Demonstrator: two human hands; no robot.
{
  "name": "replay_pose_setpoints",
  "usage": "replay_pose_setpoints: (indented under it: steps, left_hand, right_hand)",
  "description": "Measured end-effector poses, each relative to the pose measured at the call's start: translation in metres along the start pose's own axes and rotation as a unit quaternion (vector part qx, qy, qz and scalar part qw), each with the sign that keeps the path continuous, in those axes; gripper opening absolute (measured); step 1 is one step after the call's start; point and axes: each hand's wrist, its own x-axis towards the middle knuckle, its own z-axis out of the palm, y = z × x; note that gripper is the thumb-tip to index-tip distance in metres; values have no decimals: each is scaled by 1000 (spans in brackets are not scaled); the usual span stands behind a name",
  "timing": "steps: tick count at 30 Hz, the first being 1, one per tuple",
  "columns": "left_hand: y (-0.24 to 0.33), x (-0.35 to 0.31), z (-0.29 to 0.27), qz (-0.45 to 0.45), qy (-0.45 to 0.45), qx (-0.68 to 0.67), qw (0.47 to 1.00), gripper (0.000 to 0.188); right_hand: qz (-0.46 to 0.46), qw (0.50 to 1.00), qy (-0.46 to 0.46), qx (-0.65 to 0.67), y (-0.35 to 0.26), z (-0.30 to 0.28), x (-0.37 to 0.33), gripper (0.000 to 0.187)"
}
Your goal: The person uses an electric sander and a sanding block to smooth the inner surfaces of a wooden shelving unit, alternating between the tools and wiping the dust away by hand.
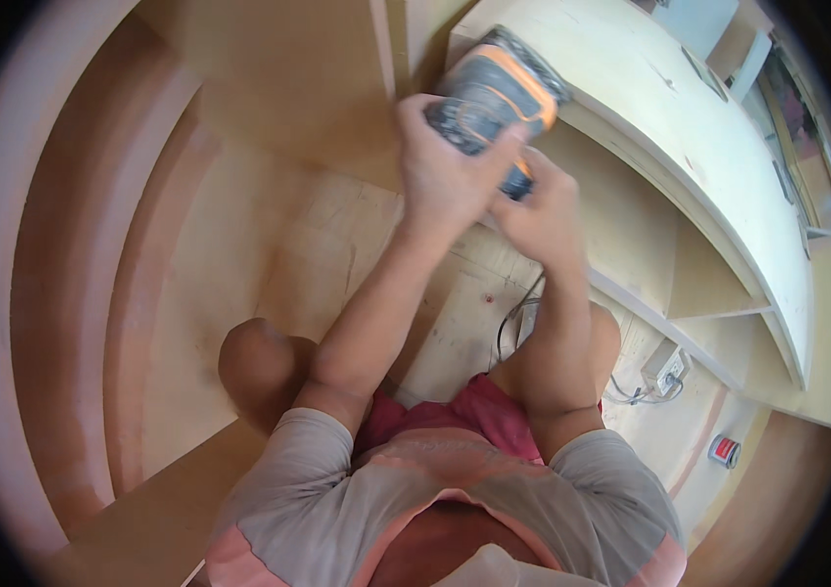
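Observation:
A black and orange power sander is held up by both hands at the top middle, somewhat blurred. My left hand grips its body from the left, thumb laid across toward the right. Closed round the narrower handle end on the near side is my right hand. The sander is tilted and lies close to the end of a curved white panel. Whether its pad touches the panel edge cannot be made out.
Below the panel are open shelf compartments. A socket box with a plugged-in cable sits on the right, and a small can with a red label lies nearer. Curved wooden bands stand along the left, beside the wooden floor.

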Motion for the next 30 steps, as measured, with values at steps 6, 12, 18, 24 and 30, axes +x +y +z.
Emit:
replay_pose_setpoints:
  steps: [6, 12, 18, 24, 30]
  left_hand:
    - [9, 22, -2, 239, -19, 88, 967, 71]
    - [-4, 22, -26, -7, -70, -93, 993, 68]
    - [-10, 6, -9, 94, -73, -127, 985, 71]
    - [-9, 16, -14, 34, -34, -146, 988, 73]
    - [-6, 24, -23, 30, 0, -136, 990, 75]
  right_hand:
    - [16, 999, 6, 49, -16, -16, 15, 35]
    - [10, 994, 24, -105, -32, 14, 8, 37]
    - [22, 995, 32, -93, -41, -10, -8, 30]
    - [25, 989, -31, -145, -45, -8, 12, 32]
    - [-6, 988, -35, -149, -50, 1, 22, 33]
